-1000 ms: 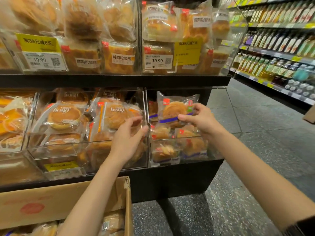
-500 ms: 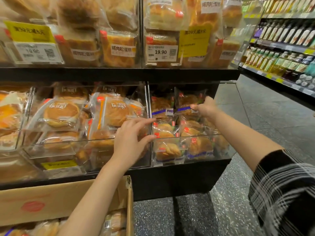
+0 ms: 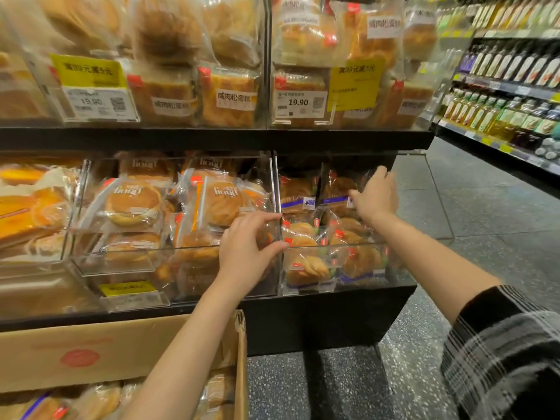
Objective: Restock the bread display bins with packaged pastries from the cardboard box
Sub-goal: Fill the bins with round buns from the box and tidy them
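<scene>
right hand (image 3: 375,200) reaches deep into the clear bin (image 3: 357,248) at the right end of the lower shelf, fingers spread over a blue-banded pastry pack (image 3: 336,192) standing at the back; whether it grips that pack or only presses it into place i cannot tell. left hand (image 3: 245,250) sits at the bin's left front corner, thumb and fingers apart and curled around the divider edge, clamped on no pack.

judging by the fill, this bin is well on its way: packs stand in a row at the back and more lie stacked behind its front wall, though there looks to be some room near the top. the cardboard box (image 3: 121,353), below and left of the bin, has wrapped pastries showing inside it, so more restocking seems to be left. bins to the left of this one look already full.

the bin sits on a black display stand (image 3: 327,316), with another tier of bagged cakes and price tags (image 3: 298,103) above it. right of the bin runs a speckled grey floor (image 3: 454,225) and an aisle of bottles (image 3: 497,113) beyond.
</scene>
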A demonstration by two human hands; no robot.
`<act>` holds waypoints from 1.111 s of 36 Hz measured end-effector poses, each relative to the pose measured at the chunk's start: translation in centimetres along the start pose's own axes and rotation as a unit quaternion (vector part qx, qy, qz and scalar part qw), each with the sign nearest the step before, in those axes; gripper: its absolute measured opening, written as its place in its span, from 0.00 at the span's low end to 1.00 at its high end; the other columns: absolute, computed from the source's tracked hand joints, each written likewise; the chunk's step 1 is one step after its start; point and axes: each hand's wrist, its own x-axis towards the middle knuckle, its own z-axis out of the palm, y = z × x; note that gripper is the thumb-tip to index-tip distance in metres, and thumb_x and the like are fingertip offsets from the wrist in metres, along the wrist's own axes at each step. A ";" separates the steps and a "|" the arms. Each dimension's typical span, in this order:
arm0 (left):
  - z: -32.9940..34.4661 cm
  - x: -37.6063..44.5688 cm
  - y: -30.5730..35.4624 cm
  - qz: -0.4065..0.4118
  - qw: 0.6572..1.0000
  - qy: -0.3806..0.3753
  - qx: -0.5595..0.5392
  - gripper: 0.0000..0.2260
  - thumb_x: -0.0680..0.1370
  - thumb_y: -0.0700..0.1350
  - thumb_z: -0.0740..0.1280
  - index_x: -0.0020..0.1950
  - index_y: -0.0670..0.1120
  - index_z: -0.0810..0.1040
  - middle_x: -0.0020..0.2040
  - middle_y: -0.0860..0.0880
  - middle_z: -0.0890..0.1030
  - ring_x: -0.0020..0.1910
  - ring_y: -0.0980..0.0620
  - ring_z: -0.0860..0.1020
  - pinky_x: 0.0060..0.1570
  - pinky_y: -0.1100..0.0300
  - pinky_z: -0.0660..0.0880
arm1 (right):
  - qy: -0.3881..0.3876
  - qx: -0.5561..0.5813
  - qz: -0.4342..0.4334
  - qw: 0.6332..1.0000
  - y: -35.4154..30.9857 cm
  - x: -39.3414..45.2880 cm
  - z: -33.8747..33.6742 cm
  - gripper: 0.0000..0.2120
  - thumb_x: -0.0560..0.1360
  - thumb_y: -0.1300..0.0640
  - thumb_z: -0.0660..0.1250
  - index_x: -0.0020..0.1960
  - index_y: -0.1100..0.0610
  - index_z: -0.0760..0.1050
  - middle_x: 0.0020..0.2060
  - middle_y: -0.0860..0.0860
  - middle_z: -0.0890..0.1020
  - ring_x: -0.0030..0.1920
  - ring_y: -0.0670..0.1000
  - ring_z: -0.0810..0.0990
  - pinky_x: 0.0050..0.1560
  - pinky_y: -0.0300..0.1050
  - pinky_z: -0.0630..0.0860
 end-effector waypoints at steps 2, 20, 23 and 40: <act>-0.1 -0.3 0.0 0.001 0.999 0.007 -0.050 0.20 0.72 0.48 0.74 0.62 0.57 0.74 0.61 0.57 0.76 0.63 0.57 0.70 0.66 0.51 0.68 | 0.009 0.038 0.011 0.999 -0.6 -1.5 -1.0 0.24 0.75 0.59 0.70 0.68 0.58 0.66 0.63 0.57 0.70 0.59 0.54 0.74 0.53 0.45 0.72; -8.0 -5.1 -1.1 -0.057 0.973 0.035 -0.221 0.11 0.78 0.37 0.66 0.53 0.52 0.78 0.50 0.48 0.82 0.48 0.56 0.81 0.47 0.67 0.77 | -0.219 0.261 -0.221 0.914 -8.3 -19.4 -5.2 0.07 0.77 0.66 0.62 0.50 0.58 0.77 0.40 0.48 0.78 0.43 0.46 0.77 0.45 0.38 0.74; -10.5 -6.2 -3.0 -0.130 0.975 -0.135 -0.122 0.11 0.78 0.42 0.67 0.60 0.50 0.76 0.50 0.47 0.82 0.49 0.51 0.82 0.48 0.62 0.79 | -0.300 0.244 -0.216 0.896 -8.9 -21.6 -4.3 0.09 0.78 0.66 0.59 0.50 0.56 0.76 0.38 0.48 0.78 0.40 0.47 0.77 0.41 0.39 0.74; -13.8 -14.4 -12.4 -0.274 0.726 -0.550 0.308 0.28 0.79 0.55 0.65 0.75 0.48 0.63 0.70 0.47 0.71 0.67 0.46 0.70 0.61 0.58 0.66 | -0.610 -0.123 -0.352 0.699 -8.6 -32.9 7.1 0.14 0.78 0.57 0.62 0.63 0.58 0.73 0.55 0.55 0.79 0.53 0.55 0.78 0.57 0.51 0.76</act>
